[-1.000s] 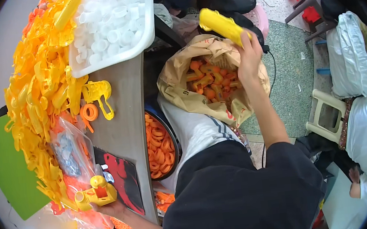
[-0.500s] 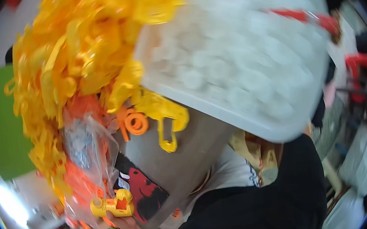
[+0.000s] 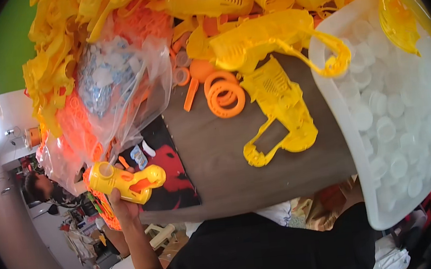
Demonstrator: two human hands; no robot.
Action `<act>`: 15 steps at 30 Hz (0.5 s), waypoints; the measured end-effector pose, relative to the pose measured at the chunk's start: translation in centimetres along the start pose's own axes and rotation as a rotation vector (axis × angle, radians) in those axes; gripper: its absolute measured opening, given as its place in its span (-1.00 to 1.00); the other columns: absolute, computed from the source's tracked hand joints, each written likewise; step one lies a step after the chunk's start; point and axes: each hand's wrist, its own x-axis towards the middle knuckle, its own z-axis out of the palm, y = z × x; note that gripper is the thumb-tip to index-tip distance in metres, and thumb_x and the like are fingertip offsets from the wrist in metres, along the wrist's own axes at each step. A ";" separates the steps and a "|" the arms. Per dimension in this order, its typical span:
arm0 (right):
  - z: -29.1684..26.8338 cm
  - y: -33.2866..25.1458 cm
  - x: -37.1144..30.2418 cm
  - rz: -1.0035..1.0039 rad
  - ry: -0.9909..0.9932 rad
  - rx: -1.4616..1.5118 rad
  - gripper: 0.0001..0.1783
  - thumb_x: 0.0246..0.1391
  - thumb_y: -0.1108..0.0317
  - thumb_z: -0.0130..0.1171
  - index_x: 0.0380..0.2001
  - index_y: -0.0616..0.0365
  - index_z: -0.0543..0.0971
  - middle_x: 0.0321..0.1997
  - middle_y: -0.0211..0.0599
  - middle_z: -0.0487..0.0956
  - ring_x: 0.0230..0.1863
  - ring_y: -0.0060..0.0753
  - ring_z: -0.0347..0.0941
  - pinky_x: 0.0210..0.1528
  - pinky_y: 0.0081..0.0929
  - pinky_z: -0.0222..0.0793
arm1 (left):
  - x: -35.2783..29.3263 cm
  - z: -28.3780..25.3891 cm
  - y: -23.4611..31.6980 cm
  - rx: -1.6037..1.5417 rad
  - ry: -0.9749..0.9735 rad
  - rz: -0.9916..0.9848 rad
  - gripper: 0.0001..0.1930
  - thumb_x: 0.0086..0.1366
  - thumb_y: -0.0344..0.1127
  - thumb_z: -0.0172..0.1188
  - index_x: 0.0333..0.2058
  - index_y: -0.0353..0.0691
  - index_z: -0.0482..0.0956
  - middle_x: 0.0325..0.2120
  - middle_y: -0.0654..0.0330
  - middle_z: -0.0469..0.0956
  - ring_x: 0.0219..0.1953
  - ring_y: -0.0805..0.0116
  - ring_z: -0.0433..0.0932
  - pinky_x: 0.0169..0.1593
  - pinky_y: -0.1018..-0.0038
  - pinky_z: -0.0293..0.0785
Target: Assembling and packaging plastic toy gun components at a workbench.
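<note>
While gripping a hollow, rounded yellow plastic body [image 3: 126,185] with a short round neck and an orange-red opening, curl the left hand [image 3: 123,204] around its underside, above the near-left part of a grey-brown tabletop [image 3: 218,160]. Hold it over the left side of a black mat [image 3: 180,177] with a red printed pattern; see on that mat a small white curved piece [image 3: 148,148] and a small blue-and-white packet [image 3: 138,156], with any lettering too small to read. Find farther back a clear plastic bag [image 3: 155,96] holding small blue and white pieces [image 3: 97,86], just beside bright orange-pink plastic parts [image 3: 75,120]. To the right, note a white plastic tray [image 3: 345,131] filled with translucent white round caps [image 3: 381,114], jutting past the near table edge. Between mat and tray, note an openwork yellow plastic half-shell [image 3: 288,103], lying near overlapping orange plastic rings [image 3: 216,103], with a heap of glossy yellow plastic shells [image 3: 263,35] behind. Glimpse a partly hidden brown sack [image 3: 315,212] below the near edge. Cannot tell the state of the right hand, with only a patch of skin showing beside the tray
</note>
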 end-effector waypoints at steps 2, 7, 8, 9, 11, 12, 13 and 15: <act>-5.8 -1.8 -1.8 -0.048 0.075 -0.022 -0.65 0.29 0.28 0.12 0.04 0.27 0.55 0.00 -0.12 0.61 -0.02 -0.26 0.56 0.00 -0.36 0.51 | -0.8 -0.8 0.2 -0.003 -0.006 -0.005 -0.16 0.26 -0.10 0.33 0.39 -0.20 0.09 0.24 0.03 0.34 0.18 0.02 0.47 0.26 0.05 0.44; -14.7 -7.2 -5.9 -0.195 0.226 -0.047 -0.65 0.29 0.30 0.10 0.04 0.27 0.55 -0.01 -0.10 0.62 -0.02 -0.25 0.56 0.01 -0.38 0.50 | -1.4 -2.5 0.2 0.157 0.050 0.129 -0.17 0.15 -0.21 0.40 0.33 -0.26 0.17 0.16 -0.08 0.42 0.14 0.00 0.52 0.18 0.07 0.52; -15.7 -8.3 -6.6 -0.227 0.247 -0.048 -0.65 0.29 0.30 0.10 0.04 0.27 0.55 -0.01 -0.10 0.62 -0.02 -0.25 0.56 0.02 -0.38 0.49 | -1.6 -2.9 0.2 0.178 0.080 0.163 -0.19 0.14 -0.25 0.39 0.31 -0.28 0.19 0.14 -0.10 0.45 0.13 0.02 0.53 0.17 0.08 0.54; -16.0 -10.4 -7.2 -0.259 0.262 -0.054 -0.65 0.29 0.30 0.10 0.04 0.27 0.55 -0.01 -0.09 0.62 -0.02 -0.25 0.56 0.02 -0.38 0.49 | -2.2 -3.5 0.7 0.222 0.140 0.197 -0.21 0.13 -0.31 0.38 0.30 -0.29 0.22 0.09 -0.09 0.48 0.10 0.03 0.55 0.16 0.10 0.55; -11.1 -14.2 -18.2 -0.292 0.333 -0.237 -0.65 0.31 0.31 0.05 0.04 0.32 0.54 -0.06 -0.10 0.61 -0.03 -0.27 0.54 0.02 -0.40 0.47 | -3.2 -4.3 1.2 0.377 0.224 0.240 -0.28 0.11 -0.46 0.36 0.26 -0.31 0.29 0.02 -0.03 0.54 0.04 0.10 0.59 0.14 0.16 0.56; -10.3 -14.6 -22.1 -0.360 0.325 -0.310 -0.65 0.33 0.30 0.03 0.03 0.33 0.53 -0.07 -0.10 0.61 -0.04 -0.30 0.54 0.03 -0.43 0.46 | -3.4 -3.7 1.8 0.411 0.273 0.231 -0.31 -0.02 -0.54 0.44 0.15 -0.32 0.41 -0.08 0.08 0.61 -0.06 0.26 0.65 0.07 0.32 0.58; -8.7 -14.9 -25.6 -0.388 0.284 -0.370 -0.68 0.35 0.32 -0.01 -0.01 0.35 0.54 -0.06 -0.12 0.58 -0.05 -0.29 0.52 0.02 -0.43 0.46 | -3.4 -3.4 2.2 0.448 0.251 0.282 -0.31 -0.02 -0.52 0.46 0.13 -0.32 0.42 -0.09 0.09 0.62 -0.08 0.29 0.65 0.06 0.34 0.58; -5.1 -15.4 -31.4 -0.452 0.121 -0.474 -0.72 0.37 0.36 -0.02 -0.05 0.35 0.55 -0.09 -0.15 0.58 -0.08 -0.32 0.51 -0.02 -0.45 0.45 | -4.0 -3.7 2.8 0.475 0.252 0.337 -0.32 -0.03 -0.51 0.49 0.12 -0.32 0.43 -0.11 0.11 0.63 -0.10 0.31 0.66 0.05 0.35 0.58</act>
